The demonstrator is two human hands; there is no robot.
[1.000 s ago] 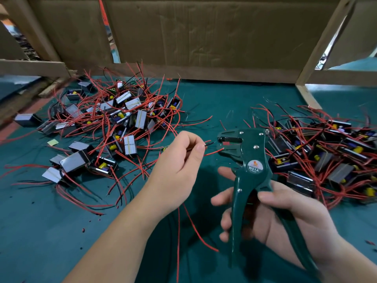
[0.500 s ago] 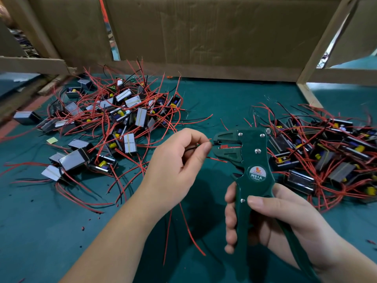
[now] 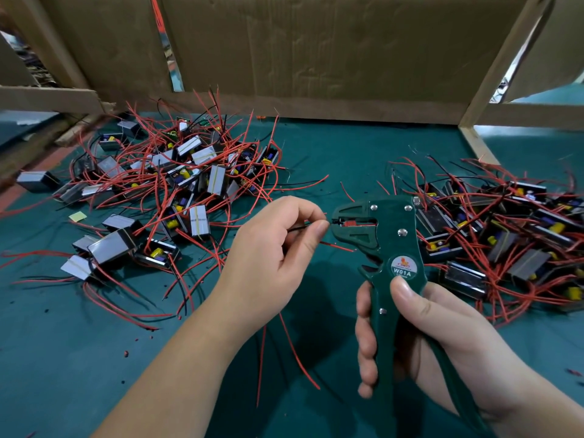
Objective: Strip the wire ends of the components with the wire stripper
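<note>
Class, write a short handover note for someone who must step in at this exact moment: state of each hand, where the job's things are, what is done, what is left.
Left hand: pinching a thin wire at the fingertips, its end at the stripper's mouth.
Right hand: wrapped around the handles of the green wire stripper, head pointing left.
Components: one pile at left on the green mat, another pile at right, both tangled with red and black leads.
Done: small red bits on the mat suggest earlier strips; which pile is finished cannot be told.
Left: squeeze to strip this end, then carry on with the rest.
</note>
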